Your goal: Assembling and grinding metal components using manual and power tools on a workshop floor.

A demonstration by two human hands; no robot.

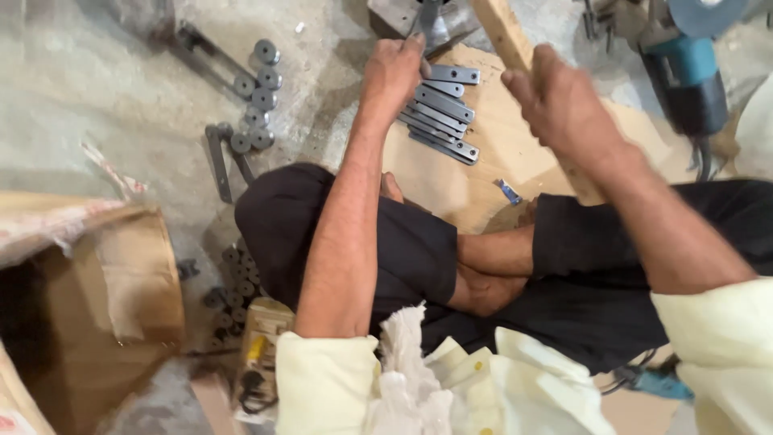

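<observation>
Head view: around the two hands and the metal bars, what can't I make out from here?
- Left hand: it grips a thin metal piece; the top edge cuts that piece off.
- Right hand: blurred, closed on a wooden stick; its lower end is hidden behind the hand.
- Stack of flat metal bars: the left hand covers its upper left part, so no count.
- Blue power tool: cut off by the top edge.

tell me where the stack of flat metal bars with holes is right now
In the head view the stack of flat metal bars lies upper centre on the wooden board, just right of the left hand and left of the right hand.
</observation>
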